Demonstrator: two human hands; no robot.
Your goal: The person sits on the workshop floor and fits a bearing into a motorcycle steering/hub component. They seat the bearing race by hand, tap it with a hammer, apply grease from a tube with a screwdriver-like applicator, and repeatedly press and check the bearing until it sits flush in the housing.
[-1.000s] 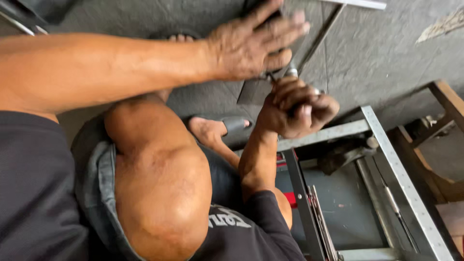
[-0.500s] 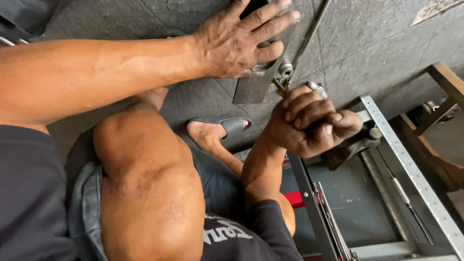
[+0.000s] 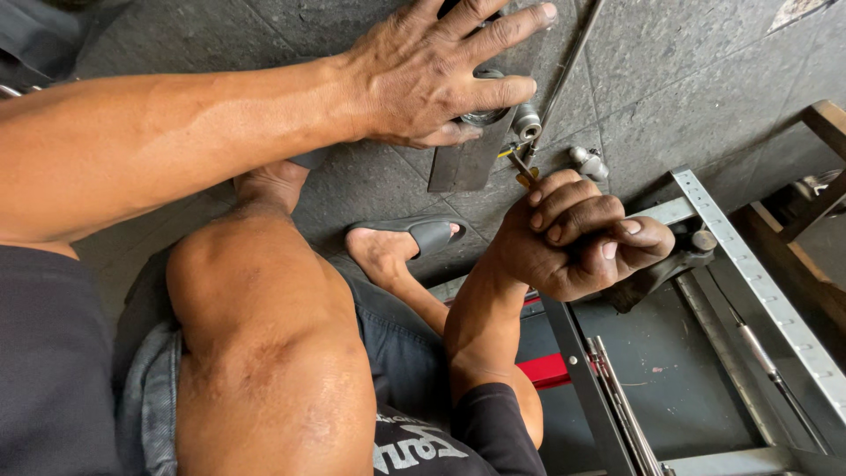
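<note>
- Left hand (image 3: 432, 75): palm down, fingers spread flat, pressing a dark flat metal plate (image 3: 467, 159) against the concrete floor (image 3: 687, 70). A round metal part (image 3: 485, 115) shows under the fingers. This grip is open, a press and not a grasp.
- Right hand (image 3: 577, 238): grip closed in a fist around a tool handle. Only a yellow-and-metal tip (image 3: 522, 169) sticks out above the knuckles (looks like a screwdriver, handle hidden).
- Tool tip sits just beside the plate's right edge, near a small silver cylindrical fitting (image 3: 527, 121) at the end of a thin metal rod (image 3: 573, 62).
- Step in hand, as judged: steadying the plate while the tip is worked at the fitting. The next move would call for steady downward pressure from the left hand and a fine aim of the tip.
- Count: two hands, one plate, one thin rod, two small silver fittings (second fitting (image 3: 589, 162) lies loose on the floor to the right), one grey slipper (image 3: 423, 234) on the foot.
- Right of the fist: a perforated metal frame (image 3: 758, 264), with the floor beneath it.
</note>
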